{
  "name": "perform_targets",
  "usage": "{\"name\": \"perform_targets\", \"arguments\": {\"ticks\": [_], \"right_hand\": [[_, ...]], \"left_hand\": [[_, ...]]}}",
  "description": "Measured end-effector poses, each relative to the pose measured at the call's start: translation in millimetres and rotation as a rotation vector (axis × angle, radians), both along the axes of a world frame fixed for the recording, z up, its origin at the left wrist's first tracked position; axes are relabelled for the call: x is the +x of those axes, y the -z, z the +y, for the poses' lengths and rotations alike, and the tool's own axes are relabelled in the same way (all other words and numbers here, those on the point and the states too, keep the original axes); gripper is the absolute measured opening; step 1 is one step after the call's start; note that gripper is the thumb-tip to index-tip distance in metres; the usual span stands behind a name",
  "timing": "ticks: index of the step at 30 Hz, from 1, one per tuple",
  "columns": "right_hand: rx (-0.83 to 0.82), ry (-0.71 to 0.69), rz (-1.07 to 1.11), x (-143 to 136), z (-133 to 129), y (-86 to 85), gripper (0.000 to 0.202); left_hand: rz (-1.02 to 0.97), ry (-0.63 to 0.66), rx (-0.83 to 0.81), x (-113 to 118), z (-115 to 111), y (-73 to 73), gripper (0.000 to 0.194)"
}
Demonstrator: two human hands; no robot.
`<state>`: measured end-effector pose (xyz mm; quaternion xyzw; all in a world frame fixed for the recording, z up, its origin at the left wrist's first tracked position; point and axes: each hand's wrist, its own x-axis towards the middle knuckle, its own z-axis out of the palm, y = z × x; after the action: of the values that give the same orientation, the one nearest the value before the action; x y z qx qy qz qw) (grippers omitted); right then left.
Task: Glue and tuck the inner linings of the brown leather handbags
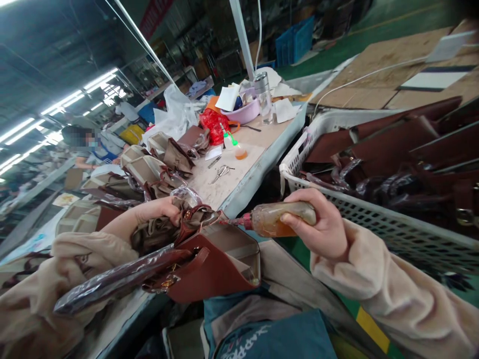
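My right hand (pixel 320 224) is wrapped round a squeeze bottle (pixel 275 219) with amber liquid inside. The bottle lies nearly level, and its red nozzle points left at the upper edge of a brown handbag (pixel 209 271). Whether the tip touches the bag I cannot tell. Bunched olive-brown lining (pixel 153 229) is gripped in my left hand (pixel 168 209), whose fingertips are partly hidden in the folds. The handbag sits tilted above my lap, its handle (pixel 123 279) wrapped in clear plastic and sticking out to the left.
Scissors (pixel 222 172), a green-capped glue bottle (pixel 239 149), a purple basin (pixel 245 112) and a clear flask (pixel 264 97) stand on the table (pixel 250 169). Several bags (pixel 142 164) line its left side. A white crate (pixel 359 209) of brown pieces is at right; a person (pixel 97 149) works far left.
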<state>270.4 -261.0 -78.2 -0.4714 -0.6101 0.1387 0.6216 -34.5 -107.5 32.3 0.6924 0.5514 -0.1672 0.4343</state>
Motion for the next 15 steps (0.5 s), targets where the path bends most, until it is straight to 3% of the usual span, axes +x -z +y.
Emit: {"name": "perform_targets", "arguments": {"ticks": [2, 6, 15], "right_hand": [[-0.008, 0.000, -0.003, -0.1, 2.8, -0.2, 0.018], [-0.002, 0.014, 0.005, -1.7, 9.1, -1.7, 0.019], [-0.044, 0.016, -0.032, 0.4, 6.8, 7.5, 0.018]], "left_hand": [[-0.095, -0.111, -0.143, 1.0, 2.5, -0.8, 0.016], [-0.111, -0.172, -0.231, 0.8, 7.9, 2.5, 0.016], [-0.052, -0.170, -0.096, 5.6, 8.3, 4.2, 0.016]]}}
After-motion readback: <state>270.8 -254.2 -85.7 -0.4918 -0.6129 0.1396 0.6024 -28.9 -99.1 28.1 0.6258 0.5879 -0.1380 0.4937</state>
